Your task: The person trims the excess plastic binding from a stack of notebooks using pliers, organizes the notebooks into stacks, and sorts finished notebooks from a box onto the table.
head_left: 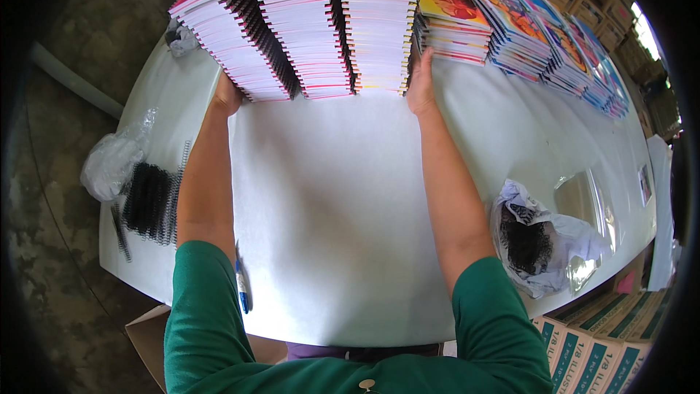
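Note:
Three tall stacks of spiral-bound notebooks stand side by side at the far edge: a left stack (226, 44), a middle stack (302, 36) and a right stack (375, 29). Their black coil spines and white page edges show. My left hand (227, 95) is against the lower outer side of the left stack, its fingers mostly hidden behind it. Against the outer side of the right stack, my right hand (421, 84) lies flat with its thumb up. Both arms reach straight forward, with the stacks between the hands.
More books with colourful covers (510, 22) are piled at the far right. Black coils (149, 201) lie by a clear plastic bag (113, 164) on the left. A white bag of black coils (529, 244) sits right. A blue-and-white pen (241, 284) lies near my left arm. Cartons (598, 343) stand lower right.

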`<action>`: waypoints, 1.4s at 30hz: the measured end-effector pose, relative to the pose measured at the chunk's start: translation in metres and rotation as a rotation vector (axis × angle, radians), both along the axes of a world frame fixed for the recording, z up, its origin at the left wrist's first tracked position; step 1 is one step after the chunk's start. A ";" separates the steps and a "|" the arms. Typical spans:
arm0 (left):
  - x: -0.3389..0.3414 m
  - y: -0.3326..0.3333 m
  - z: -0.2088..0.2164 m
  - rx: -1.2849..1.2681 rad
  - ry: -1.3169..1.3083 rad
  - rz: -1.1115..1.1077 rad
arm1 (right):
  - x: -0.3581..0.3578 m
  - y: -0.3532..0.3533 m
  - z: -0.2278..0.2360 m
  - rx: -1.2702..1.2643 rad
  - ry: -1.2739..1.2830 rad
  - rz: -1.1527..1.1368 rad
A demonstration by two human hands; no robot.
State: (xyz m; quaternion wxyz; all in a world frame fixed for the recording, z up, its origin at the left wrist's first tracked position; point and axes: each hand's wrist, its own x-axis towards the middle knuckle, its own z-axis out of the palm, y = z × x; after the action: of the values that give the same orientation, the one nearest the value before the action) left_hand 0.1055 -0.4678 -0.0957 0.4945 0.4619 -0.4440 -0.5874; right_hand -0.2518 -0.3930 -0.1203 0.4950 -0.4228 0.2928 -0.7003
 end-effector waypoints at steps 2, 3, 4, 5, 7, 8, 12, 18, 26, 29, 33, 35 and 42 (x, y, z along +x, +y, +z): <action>-0.002 0.002 -0.001 0.000 -0.027 0.024 | 0.003 0.000 -0.001 -0.006 0.006 -0.011; 0.003 0.001 -0.006 -0.029 -0.039 0.023 | 0.007 -0.001 -0.001 -0.026 0.019 -0.007; 0.011 0.000 -0.010 -0.057 -0.051 0.024 | 0.011 -0.002 -0.001 -0.047 0.030 -0.002; 0.005 0.004 -0.014 -0.032 0.003 0.011 | 0.009 -0.003 -0.005 -0.060 0.051 -0.009; -0.018 0.015 -0.010 0.002 0.112 -0.018 | 0.003 -0.005 -0.011 -0.010 0.043 -0.021; -0.022 0.019 -0.008 -0.017 0.112 -0.014 | 0.002 -0.007 -0.011 0.008 0.040 -0.021; -0.024 0.027 -0.001 -0.050 0.104 0.007 | 0.002 -0.011 -0.016 0.040 0.056 -0.016; -0.023 0.027 -0.001 -0.036 0.085 0.021 | 0.001 -0.011 -0.017 0.028 0.081 0.004; -0.014 0.026 -0.005 -0.012 0.124 -0.029 | -0.001 0.002 -0.031 0.002 0.056 0.081; -0.015 0.030 -0.004 -0.029 0.129 -0.056 | -0.005 0.001 -0.034 -0.023 0.057 0.066; -0.019 0.041 -0.005 -0.084 0.111 -0.055 | -0.005 0.014 -0.036 0.048 0.073 -0.013; -0.016 0.045 -0.007 -0.085 0.125 -0.028 | 0.000 0.019 -0.027 0.075 0.061 -0.005; -0.038 0.068 0.014 -0.134 0.219 0.312 | 0.016 0.046 0.000 -0.005 0.209 -0.104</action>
State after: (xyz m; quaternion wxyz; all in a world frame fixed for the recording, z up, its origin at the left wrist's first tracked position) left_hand 0.0672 -0.3998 -0.0816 0.6543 0.4245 -0.3489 -0.5195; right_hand -0.2359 -0.3465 -0.1204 0.4236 -0.4789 0.3626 -0.6780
